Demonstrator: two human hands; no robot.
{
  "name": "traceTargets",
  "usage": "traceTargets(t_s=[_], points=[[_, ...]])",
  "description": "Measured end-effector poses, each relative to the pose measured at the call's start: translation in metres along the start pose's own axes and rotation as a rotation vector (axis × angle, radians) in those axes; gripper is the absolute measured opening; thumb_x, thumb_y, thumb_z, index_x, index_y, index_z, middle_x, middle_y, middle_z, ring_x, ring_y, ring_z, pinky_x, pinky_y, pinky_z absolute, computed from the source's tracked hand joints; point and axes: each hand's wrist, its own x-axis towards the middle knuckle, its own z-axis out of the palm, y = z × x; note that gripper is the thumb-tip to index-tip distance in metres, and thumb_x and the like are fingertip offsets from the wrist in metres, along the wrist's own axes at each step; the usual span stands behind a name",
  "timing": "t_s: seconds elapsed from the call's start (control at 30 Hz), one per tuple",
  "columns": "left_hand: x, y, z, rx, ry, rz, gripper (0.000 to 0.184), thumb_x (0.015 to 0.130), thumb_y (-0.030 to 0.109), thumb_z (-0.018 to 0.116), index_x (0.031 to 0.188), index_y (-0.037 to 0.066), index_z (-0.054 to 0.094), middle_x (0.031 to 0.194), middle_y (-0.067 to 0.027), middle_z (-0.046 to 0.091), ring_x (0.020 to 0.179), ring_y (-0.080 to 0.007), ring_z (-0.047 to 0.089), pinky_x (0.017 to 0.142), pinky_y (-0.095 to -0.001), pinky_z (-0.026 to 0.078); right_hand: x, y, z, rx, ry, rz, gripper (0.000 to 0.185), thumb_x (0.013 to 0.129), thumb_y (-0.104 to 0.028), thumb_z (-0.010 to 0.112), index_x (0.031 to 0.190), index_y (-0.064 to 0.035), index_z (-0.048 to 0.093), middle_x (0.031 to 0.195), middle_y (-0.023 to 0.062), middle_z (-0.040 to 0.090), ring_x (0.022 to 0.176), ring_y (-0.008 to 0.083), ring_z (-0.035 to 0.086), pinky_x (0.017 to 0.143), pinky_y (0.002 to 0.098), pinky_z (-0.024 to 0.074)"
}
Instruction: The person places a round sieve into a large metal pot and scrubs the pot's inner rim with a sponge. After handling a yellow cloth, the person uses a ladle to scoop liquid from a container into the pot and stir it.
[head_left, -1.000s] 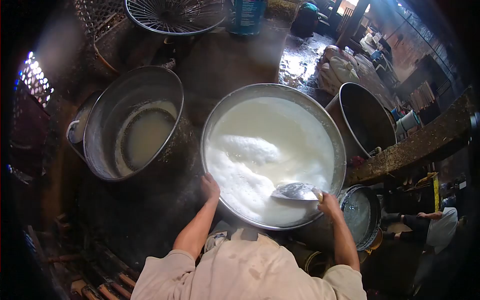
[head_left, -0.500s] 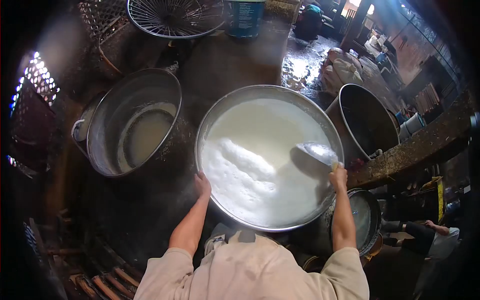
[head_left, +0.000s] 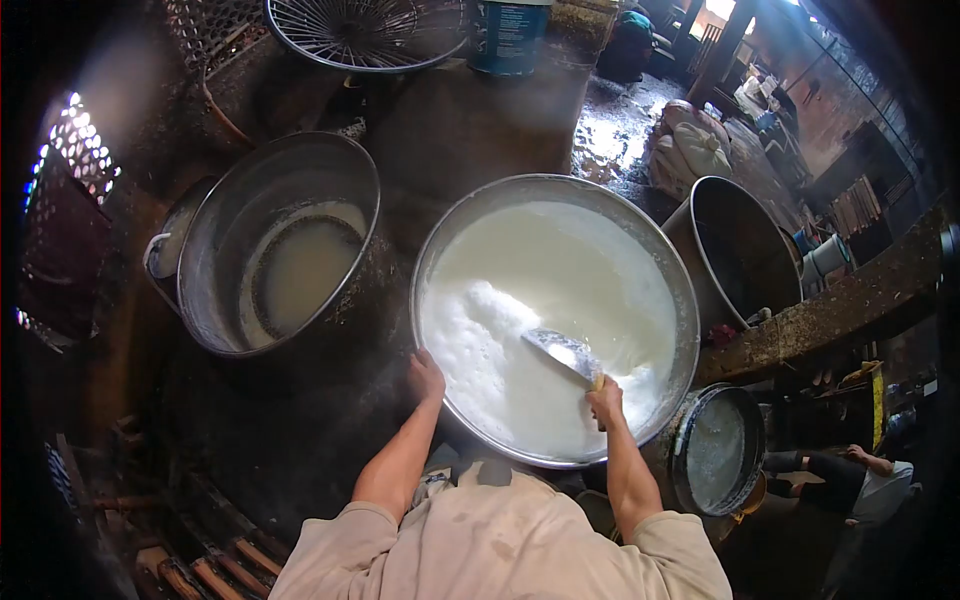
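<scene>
A wide round metal vat (head_left: 424, 235) holds pale, milky liquid (head_left: 545, 250), with thick white foam (head_left: 470, 325) gathered on its left side. My left hand (head_left: 427, 376) grips the vat's outer edge at the lower left, its fingertips partly hidden. In my closed right hand (head_left: 606, 403) is the handle of a flat metal scoop (head_left: 562, 352). The scoop's shiny blade lies at the liquid's surface near the middle of the vat, its tip close to the foam. A smaller patch of foam (head_left: 640, 385) is right of my right hand.
To the left is a deep metal pot (head_left: 200, 290) with cloudy liquid low inside. Another tall pot (head_left: 690, 225) stands at right, and a drum (head_left: 682, 450) below it. Beyond are a wire rack (head_left: 300, 45) and a blue bucket (head_left: 510, 40). A person (head_left: 880, 485) is at far right.
My right hand has brought the scoop from the vat's right side leftward and nearer me, toward the middle. Foam on the left has bunched up. My left hand stays at the rim.
</scene>
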Motion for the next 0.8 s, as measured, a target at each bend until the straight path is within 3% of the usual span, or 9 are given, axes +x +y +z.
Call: traceTargets(t_s=[0.03,0.07,0.2,0.4,0.57,0.63,0.7,0.8], points=[[0.0,-0.004,0.005,-0.043,0.104,0.035,0.048,0.09,0.038,0.035,0.098,-0.006,0.053,0.093,-0.0317,0.055,0.091,-0.0445,0.052,0.08,-0.0481,0.039,-0.006,-0.004,0.009,0.021,-0.019,0.017,0.029,0.064,-0.005,0.056,0.093,-0.0016,0.055,0.058,0.0107,0.057,0.043,0.0187,0.054,0.038,0.0325,0.0471],[0.0,0.001,-0.002,-0.006,0.006,0.011,0.051,0.091,0.039,0.034,0.103,-0.008,0.052,0.098,-0.0328,0.053,0.095,-0.0441,0.05,0.082,-0.0467,0.039,-0.016,-0.014,0.016,0.044,-0.037,0.034,0.03,0.064,-0.004,0.056,0.093,-0.001,0.055,0.058,0.0109,0.057,0.043,0.0182,0.054,0.037,0.0318,0.0467],[-0.003,0.023,-0.019,-0.043,-0.05,-0.054,0.052,0.091,0.036,0.032,0.107,-0.011,0.048,0.102,-0.0317,0.053,0.098,-0.0425,0.05,0.086,-0.0451,0.038,-0.037,-0.032,0.047,0.102,-0.101,0.017,0.034,0.063,-0.004,0.057,0.097,-0.0006,0.054,0.061,0.01,0.056,0.044,0.0164,0.053,0.037,0.0305,0.0455],[0.004,0.004,-0.004,-0.124,-0.011,0.034,0.048,0.091,0.031,0.033,0.105,-0.013,0.047,0.102,-0.0326,0.052,0.097,-0.0437,0.049,0.086,-0.0449,0.037,-0.068,-0.08,0.066,0.218,-0.267,-0.009,0.044,0.064,-0.003,0.057,0.108,-0.0022,0.052,0.059,0.0065,0.053,0.042,0.0139,0.049,0.036,0.0284,0.0431],[0.001,0.01,-0.013,-0.194,-0.056,0.064,0.042,0.091,0.028,0.035,0.104,-0.011,0.046,0.098,-0.0314,0.051,0.092,-0.0441,0.049,0.081,-0.0462,0.038,-0.064,-0.122,0.048,0.332,-0.371,-0.034,0.039,0.065,0.001,0.058,0.103,-0.0008,0.052,0.057,0.0047,0.05,0.041,0.0118,0.047,0.034,0.0271,0.0405],[0.002,0.006,-0.008,-0.194,0.0,0.086,0.042,0.091,0.029,0.037,0.106,-0.009,0.047,0.1,-0.0302,0.052,0.093,-0.0446,0.048,0.08,-0.0463,0.038,-0.05,-0.15,0.036,0.272,-0.354,-0.134,0.034,0.065,0.001,0.058,0.099,-0.0015,0.054,0.056,0.0031,0.049,0.04,0.0111,0.047,0.033,0.0269,0.0401],[0.001,0.015,-0.017,-0.131,-0.076,0.028,0.039,0.091,0.026,0.038,0.106,-0.009,0.046,0.098,-0.0298,0.052,0.092,-0.0445,0.048,0.08,-0.0467,0.038,-0.036,-0.19,0.027,0.202,-0.264,-0.225,0.035,0.064,0.0,0.059,0.099,-0.0017,0.055,0.056,0.0054,0.052,0.04,0.0119,0.049,0.034,0.0278,0.0413],[0.001,0.016,-0.018,-0.169,-0.048,0.068,0.038,0.091,0.026,0.038,0.105,-0.009,0.046,0.098,-0.0299,0.051,0.092,-0.0445,0.048,0.08,-0.0466,0.037,-0.005,-0.238,0.036,-0.018,0.032,-0.453,0.042,0.062,-0.003,0.058,0.103,-0.0008,0.053,0.066,0.0154,0.06,0.051,0.0228,0.059,0.044,0.0345,0.0477]])
